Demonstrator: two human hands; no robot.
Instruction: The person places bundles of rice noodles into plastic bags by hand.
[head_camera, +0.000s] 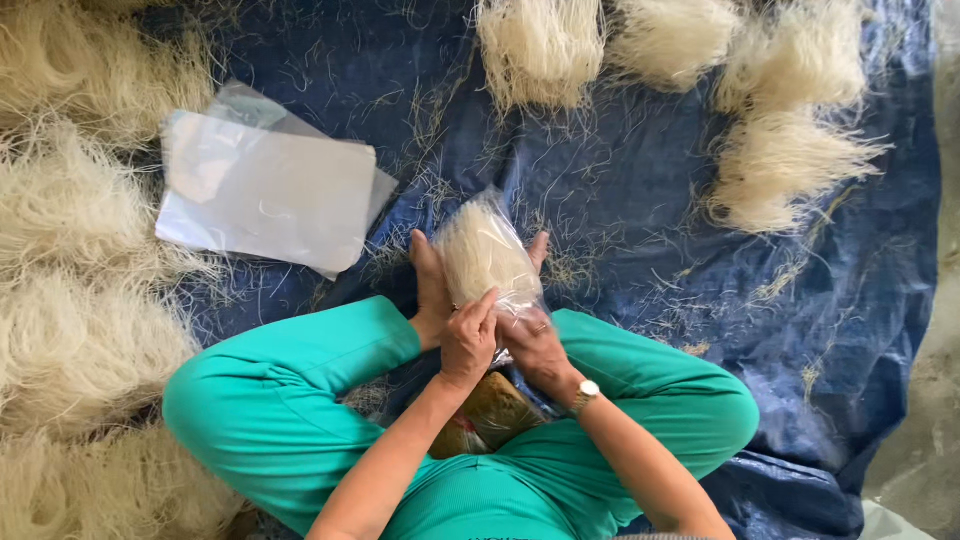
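Observation:
A clear plastic bag (485, 255) stuffed with pale dried noodles stands on a blue tarp (640, 200), wedged between my two bare feet. My left hand (468, 342) pinches the near, open end of the bag from the left. My right hand (533, 345), with a ring and a wristwatch, grips the same end from the right. Both hands touch each other over the bag's mouth. I sit cross-legged in green trousers (280, 400), and a brownish object (495, 410) lies partly hidden in my lap under my wrists.
A stack of empty clear plastic bags (265, 190) lies on the tarp to the left. Loose noodle heaps (80, 300) fill the left edge. Separate noodle bundles (540, 45) (780, 165) lie along the top and upper right. Bare ground (940, 400) shows at far right.

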